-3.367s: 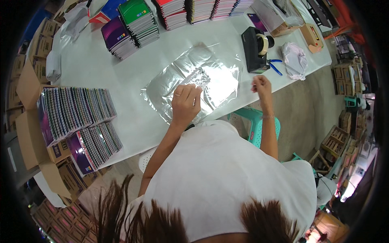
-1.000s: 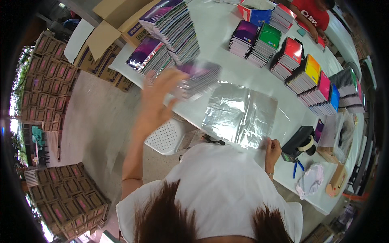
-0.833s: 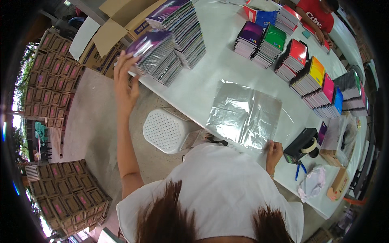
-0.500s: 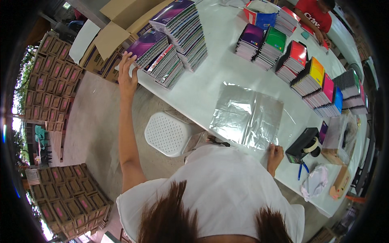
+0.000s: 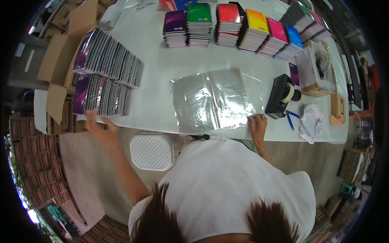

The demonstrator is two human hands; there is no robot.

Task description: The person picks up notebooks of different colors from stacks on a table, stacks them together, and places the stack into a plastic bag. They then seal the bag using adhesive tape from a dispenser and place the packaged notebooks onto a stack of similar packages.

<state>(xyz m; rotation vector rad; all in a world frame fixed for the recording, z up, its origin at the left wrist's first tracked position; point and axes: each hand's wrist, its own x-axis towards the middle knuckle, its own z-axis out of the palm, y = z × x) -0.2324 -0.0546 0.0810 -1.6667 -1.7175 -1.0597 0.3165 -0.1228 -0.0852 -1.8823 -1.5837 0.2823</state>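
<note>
— Notebooks, wrapped in clear film, lie fanned in two rows at the table's left end; your left hand hangs just off the near edge beside them, fingers spread, holding nothing.

— And your right hand?

— Your right hand rests flat on the table edge, touching the near corner of the clear plastic sheets, gripping nothing. Keep that palm down so the film stays square, and take one bundle by its near end.

— Packages?

— Stacks of notebooks in purple, green, red, yellow, pink and blue line the far edge. A black tape dispenser sits right of the sheets; open cardboard boxes stand left.
</note>
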